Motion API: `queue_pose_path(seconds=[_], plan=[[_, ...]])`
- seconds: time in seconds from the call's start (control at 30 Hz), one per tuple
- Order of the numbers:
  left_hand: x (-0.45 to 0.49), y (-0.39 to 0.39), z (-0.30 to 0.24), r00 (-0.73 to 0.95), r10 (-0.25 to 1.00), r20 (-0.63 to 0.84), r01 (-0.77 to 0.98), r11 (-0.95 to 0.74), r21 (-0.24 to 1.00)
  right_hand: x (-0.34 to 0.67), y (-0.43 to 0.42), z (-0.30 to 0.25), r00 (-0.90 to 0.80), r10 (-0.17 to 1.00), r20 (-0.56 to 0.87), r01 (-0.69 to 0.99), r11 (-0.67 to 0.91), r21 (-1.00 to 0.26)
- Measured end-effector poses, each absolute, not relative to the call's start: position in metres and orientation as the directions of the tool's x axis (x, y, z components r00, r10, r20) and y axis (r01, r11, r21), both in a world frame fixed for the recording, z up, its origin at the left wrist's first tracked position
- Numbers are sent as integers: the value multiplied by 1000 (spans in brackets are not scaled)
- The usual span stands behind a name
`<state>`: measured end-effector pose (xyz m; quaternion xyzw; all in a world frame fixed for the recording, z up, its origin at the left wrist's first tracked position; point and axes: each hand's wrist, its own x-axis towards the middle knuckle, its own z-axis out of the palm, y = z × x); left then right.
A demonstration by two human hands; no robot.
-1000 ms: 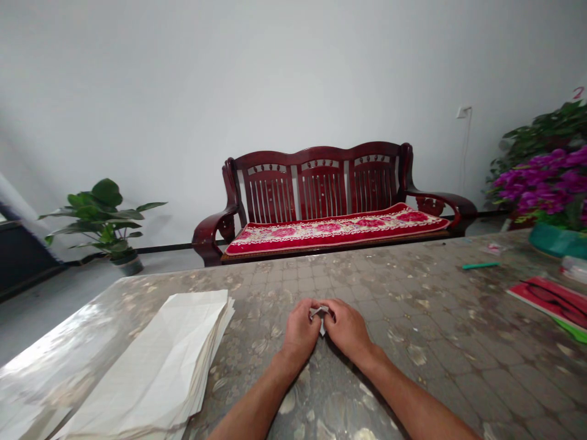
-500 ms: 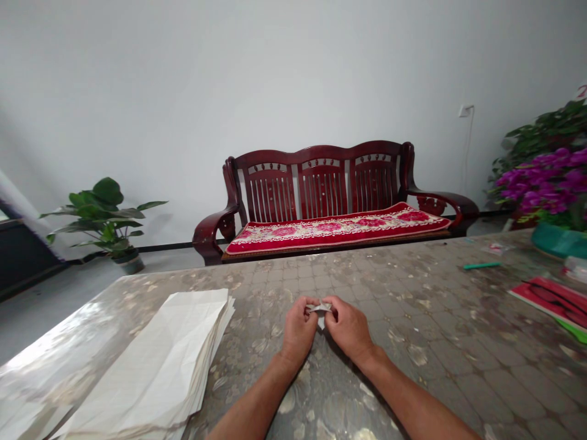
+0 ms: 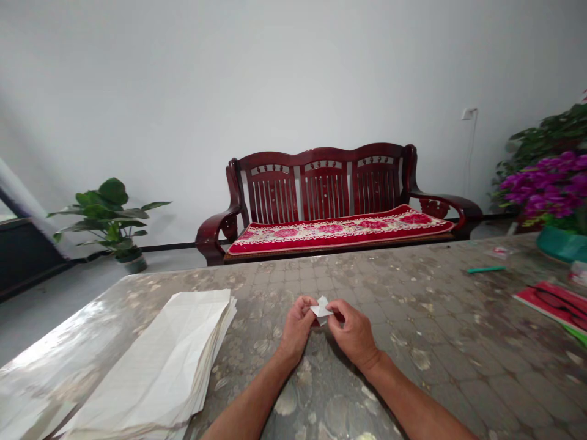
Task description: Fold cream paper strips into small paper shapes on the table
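Observation:
A small piece of folded white paper (image 3: 321, 309) is held just above the table, between my two hands. My left hand (image 3: 297, 324) pinches its left side between thumb and fingers. On the opposite side, my right hand (image 3: 352, 330) is closed with thumb and forefinger on the paper's right edge. The paper has pointed corners and a raised flap at the top; its underside is partly hidden by my fingers. To the left of my hands lies a stack of creased white paper sheets (image 3: 160, 360).
The table (image 3: 270, 281) has a patterned, shiny cover. On its right are a green pen (image 3: 486, 269), a red booklet (image 3: 527, 293) with glasses (image 3: 557, 299) on it, and purple flowers (image 3: 545, 183) in a teal pot (image 3: 559, 244). Beyond stands a wooden bench (image 3: 323, 189); a potted plant (image 3: 110, 214) is at left.
The folded paper has turned, so more of its face and an upper point now show. My right fingers have shifted along its right edge. The view has moved slightly.

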<state>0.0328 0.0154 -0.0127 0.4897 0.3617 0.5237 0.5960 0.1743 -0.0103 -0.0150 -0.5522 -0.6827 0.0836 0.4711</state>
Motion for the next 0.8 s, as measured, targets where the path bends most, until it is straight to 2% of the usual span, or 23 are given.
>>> queue_pose_path(seconds=[0.27, 0.5, 0.67, 0.8], plan=[[29, 12, -5, 203, 973, 110, -302, -45, 952, 177, -9, -20, 41, 807, 589, 655, 424, -625], [22, 10, -3, 317, 947, 52, -219, 20, 975, 183, -6, -20, 1, 775, 632, 645, 483, -593], [27, 15, -10, 212, 971, 107, -183, -68, 981, 182, -7, -18, -60, 755, 653, 595, 552, -584], [28, 19, -14, 117, 982, 151, -204, -125, 971, 181, -8, -17, -48, 788, 614, 519, 545, -658]])
